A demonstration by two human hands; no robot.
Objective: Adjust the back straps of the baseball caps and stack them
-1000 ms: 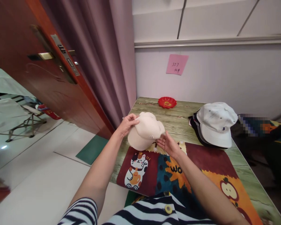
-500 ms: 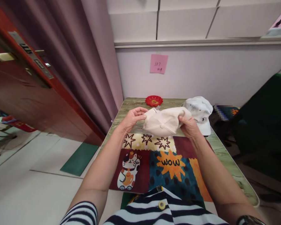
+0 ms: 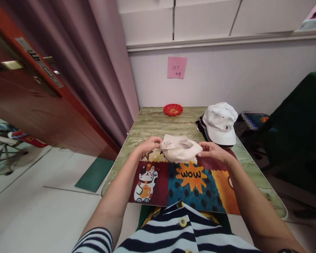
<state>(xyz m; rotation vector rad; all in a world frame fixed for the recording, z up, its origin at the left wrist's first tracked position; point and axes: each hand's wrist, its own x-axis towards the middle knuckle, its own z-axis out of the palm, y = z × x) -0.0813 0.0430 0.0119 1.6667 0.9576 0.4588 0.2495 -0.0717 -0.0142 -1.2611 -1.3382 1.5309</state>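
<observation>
- I've brought the cream cap (image 3: pixel 177 156) lower in my view since half a second ago, and it now covers most of the stars on the mat (image 3: pixel 162 198).
- I've turned it too: the strap buckle (image 3: pixel 168 143) and back opening show, where a second ago the brim faced me.
- My right hand (image 3: pixel 213 151), open-palmed a second ago, now pinches its right end, clear of the white cap (image 3: pixel 219 123).

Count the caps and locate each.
At least 3: cream cap held by left hand and right hand; white cap stacked at the right of the table; dark cap beneath it. More may be hidden there.
</observation>
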